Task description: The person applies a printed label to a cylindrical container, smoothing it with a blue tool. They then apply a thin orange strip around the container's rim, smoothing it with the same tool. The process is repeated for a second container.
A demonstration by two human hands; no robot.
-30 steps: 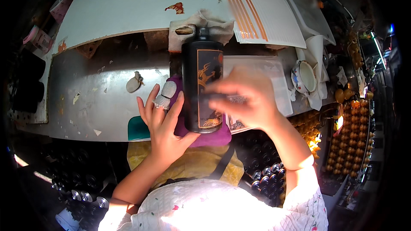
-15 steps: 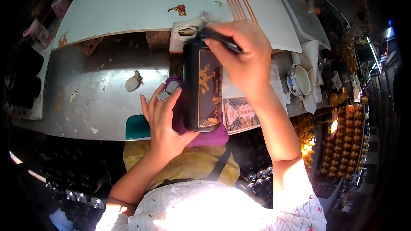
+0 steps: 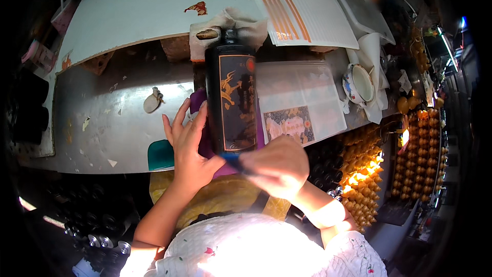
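A black bottle [image 3: 238, 105] with a gold-outlined dark label lies on its side, neck pointing away from me. Purple cloth [image 3: 197, 100] pads it underneath, and its neck rests at a smudged whitish cloth-covered support [image 3: 253, 28]. Along the bottle's left side is my left hand [image 3: 190, 146], fingers stretched and apart, thumb at the base end. My right hand [image 3: 279, 166] is closed at the base, smeared by motion. A dark blue thing [image 3: 233, 161] sticks out of it toward my left thumb; its kind is too blurred to tell.
A printed decal sheet [image 3: 289, 123] in clear film lies right of the bottle, before an enamel cup [image 3: 359, 84]. To the left are a small tied pouch [image 3: 152, 100] and a green flat piece [image 3: 161, 155]. Striped sheets [image 3: 312, 10] lie at the back; gold bottles [image 3: 415, 159] stand right.
My right hand has come from the bottle's neck down to its base, with the dark thing in it. The left hand stays beside the bottle. The whole view has shifted slightly.
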